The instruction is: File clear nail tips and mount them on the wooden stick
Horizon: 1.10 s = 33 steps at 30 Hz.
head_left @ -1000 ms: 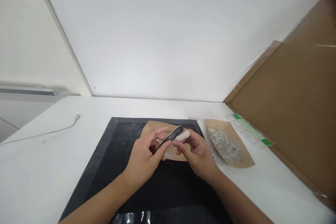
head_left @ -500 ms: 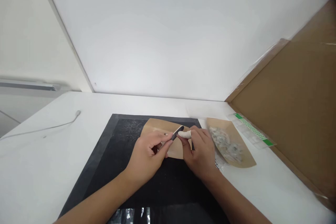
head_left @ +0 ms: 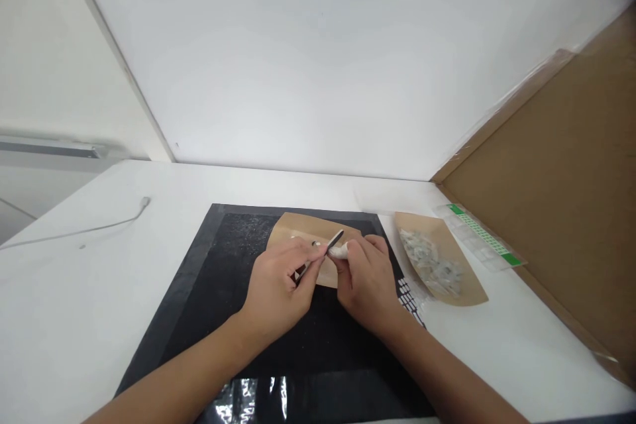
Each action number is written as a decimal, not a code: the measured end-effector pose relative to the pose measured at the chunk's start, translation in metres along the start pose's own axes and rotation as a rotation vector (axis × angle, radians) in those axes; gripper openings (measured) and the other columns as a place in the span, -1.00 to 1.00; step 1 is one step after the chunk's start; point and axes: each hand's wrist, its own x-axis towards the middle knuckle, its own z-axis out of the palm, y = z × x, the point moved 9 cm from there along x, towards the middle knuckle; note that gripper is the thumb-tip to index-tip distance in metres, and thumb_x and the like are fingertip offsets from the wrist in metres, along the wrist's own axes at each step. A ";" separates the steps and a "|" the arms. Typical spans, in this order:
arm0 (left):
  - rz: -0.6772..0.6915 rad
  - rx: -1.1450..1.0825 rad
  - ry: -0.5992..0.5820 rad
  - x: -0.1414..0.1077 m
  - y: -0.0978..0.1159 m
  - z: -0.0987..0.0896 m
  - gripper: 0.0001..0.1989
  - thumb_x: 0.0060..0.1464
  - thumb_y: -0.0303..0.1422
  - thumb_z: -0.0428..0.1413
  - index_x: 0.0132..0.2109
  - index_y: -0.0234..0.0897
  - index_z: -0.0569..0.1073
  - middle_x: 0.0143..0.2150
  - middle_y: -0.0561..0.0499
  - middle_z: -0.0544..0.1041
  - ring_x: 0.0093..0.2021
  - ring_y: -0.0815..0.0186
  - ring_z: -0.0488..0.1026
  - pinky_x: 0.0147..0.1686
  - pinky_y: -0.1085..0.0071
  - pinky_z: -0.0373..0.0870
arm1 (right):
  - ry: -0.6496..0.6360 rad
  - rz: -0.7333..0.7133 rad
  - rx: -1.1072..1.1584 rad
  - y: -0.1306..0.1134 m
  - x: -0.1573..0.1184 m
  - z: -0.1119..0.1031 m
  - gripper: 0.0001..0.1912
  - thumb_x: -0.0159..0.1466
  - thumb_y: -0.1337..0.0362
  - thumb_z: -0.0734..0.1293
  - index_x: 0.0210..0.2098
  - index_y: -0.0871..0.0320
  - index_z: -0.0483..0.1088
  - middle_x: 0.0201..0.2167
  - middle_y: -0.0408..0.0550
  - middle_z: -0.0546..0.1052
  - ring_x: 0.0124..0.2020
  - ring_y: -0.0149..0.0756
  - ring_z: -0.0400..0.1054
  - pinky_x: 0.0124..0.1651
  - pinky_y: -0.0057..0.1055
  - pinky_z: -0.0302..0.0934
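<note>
A thin dark strip with a pale edge [head_left: 336, 237] slants upward between my hands. My left hand [head_left: 281, 278] is closed on it with thumb and fingertips. My right hand [head_left: 368, 278], with a white covering on one finger, is pinched close to the strip's near side; what its fingertips hold is too small to make out. Beneath and behind both hands lies a brown paper sheet [head_left: 293, 226] on the black mat [head_left: 199, 305].
Right of the mat, brown paper [head_left: 464, 258] bears small clear and whitish pieces [head_left: 432, 262]. Beyond it lies a clear case with a green-and-white strip [head_left: 484, 235], beside a cardboard panel [head_left: 556, 212]. A white cable [head_left: 99, 232] lies left. White labels [head_left: 410, 301] sit by my right wrist.
My right hand has moved left, closer to my left hand. The strip now appears narrower and turned. The white labels by my right wrist show more, and the view has shifted slightly.
</note>
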 end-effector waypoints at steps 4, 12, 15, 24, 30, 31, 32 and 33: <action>0.015 -0.015 0.030 -0.001 0.000 -0.003 -0.83 0.31 -0.41 0.15 -0.12 -0.22 0.67 -0.35 0.02 0.59 -0.42 0.39 0.43 -0.41 0.48 0.31 | 0.036 0.057 -0.009 0.005 0.000 -0.002 -0.77 0.40 0.42 0.21 -0.36 0.05 0.11 -0.44 -0.11 0.34 -0.40 -0.21 0.21 -0.15 -0.20 0.09; -0.006 -0.044 0.029 -0.004 -0.005 -0.001 -0.83 0.29 -0.41 0.17 -0.08 -0.18 0.67 -0.36 0.05 0.59 -0.46 0.41 0.42 -0.43 0.50 0.34 | 0.033 0.069 0.035 0.009 0.001 -0.006 -0.76 0.40 0.42 0.23 -0.34 0.05 0.09 -0.43 -0.14 0.32 -0.40 -0.23 0.21 -0.15 -0.23 0.08; -0.017 -0.066 0.016 -0.004 -0.005 0.000 -0.83 0.29 -0.41 0.17 -0.07 -0.17 0.66 -0.38 0.06 0.57 -0.47 0.41 0.41 -0.45 0.49 0.34 | 0.047 0.085 0.048 0.010 0.001 -0.008 -0.74 0.39 0.42 0.24 -0.35 0.05 0.07 -0.44 -0.16 0.31 -0.41 -0.25 0.20 -0.15 -0.24 0.07; -0.036 -0.074 0.007 -0.004 -0.010 0.001 -0.83 0.28 -0.39 0.18 -0.06 -0.18 0.66 -0.37 0.06 0.58 -0.48 0.41 0.43 -0.47 0.49 0.35 | 0.048 0.054 0.050 0.007 0.001 -0.009 -0.75 0.39 0.43 0.23 -0.36 0.06 0.10 -0.45 -0.16 0.31 -0.42 -0.27 0.19 -0.14 -0.24 0.07; -0.011 -0.075 0.017 -0.003 -0.007 0.000 -0.84 0.28 -0.41 0.18 -0.08 -0.20 0.66 -0.36 0.04 0.58 -0.47 0.40 0.43 -0.46 0.48 0.34 | 0.042 0.042 0.076 0.003 0.001 -0.011 -0.74 0.38 0.43 0.24 -0.37 0.07 0.09 -0.46 -0.18 0.32 -0.43 -0.29 0.19 -0.14 -0.25 0.06; -0.001 -0.071 0.020 -0.003 -0.006 -0.001 -0.83 0.28 -0.41 0.18 -0.08 -0.20 0.66 -0.35 0.04 0.58 -0.46 0.40 0.44 -0.46 0.48 0.34 | 0.038 0.038 0.082 0.002 0.001 -0.011 -0.73 0.39 0.43 0.24 -0.37 0.06 0.08 -0.46 -0.18 0.31 -0.43 -0.29 0.19 -0.15 -0.25 0.06; 0.011 -0.065 0.022 -0.003 -0.005 -0.001 -0.83 0.28 -0.42 0.18 -0.07 -0.19 0.67 -0.34 0.04 0.59 -0.45 0.39 0.44 -0.45 0.48 0.34 | 0.027 0.031 0.094 0.002 0.002 -0.010 -0.73 0.39 0.43 0.24 -0.37 0.06 0.08 -0.46 -0.18 0.31 -0.43 -0.29 0.19 -0.15 -0.25 0.06; 0.023 -0.061 0.023 -0.003 -0.003 -0.002 -0.82 0.28 -0.43 0.18 -0.06 -0.19 0.67 -0.34 0.04 0.59 -0.44 0.40 0.44 -0.45 0.48 0.34 | 0.017 0.025 0.106 0.001 0.002 -0.010 -0.74 0.39 0.43 0.23 -0.37 0.07 0.08 -0.46 -0.18 0.31 -0.43 -0.29 0.20 -0.15 -0.26 0.06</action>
